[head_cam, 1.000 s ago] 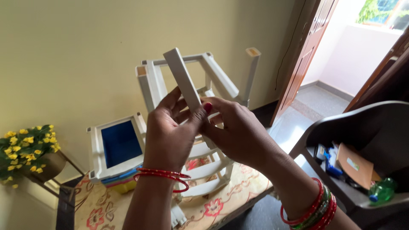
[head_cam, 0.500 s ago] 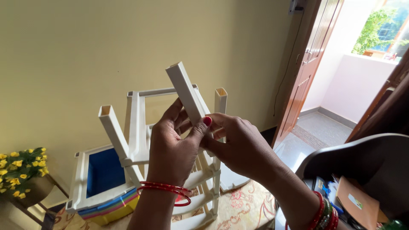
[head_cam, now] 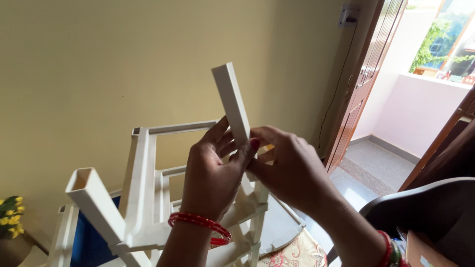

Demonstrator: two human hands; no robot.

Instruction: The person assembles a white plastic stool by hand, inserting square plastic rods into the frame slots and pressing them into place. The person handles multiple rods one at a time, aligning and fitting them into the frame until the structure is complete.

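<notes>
Both hands, left hand (head_cam: 213, 173) and right hand (head_cam: 284, 170), are closed around the white plastic post (head_cam: 231, 104), tilted up. Just below it sits the white plastic rack (head_cam: 143, 198), its hollow legs pointing upward.

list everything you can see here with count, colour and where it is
white plastic post: 1, white, centre, tilted upward, pinched between both hands
white plastic rack: 1, white, lower left to centre, behind and below the hands, an open square leg pointing at the camera
blue panel: 1, blue, bottom left, behind the rack
yellow flowers: 1 bunch, yellow with green, far left edge
floral cloth: 1, cream with red pattern, bottom centre
wooden door: 1, brown, open, right of centre
wall switch: 1, white, top, beside the door
dark chair: 1, dark, lower right
wall: 1, pale yellow, background
red bangles: several, red, on both wrists
left hand: 1, centre, gripping the post
right hand: 1, centre right, gripping the post
</notes>
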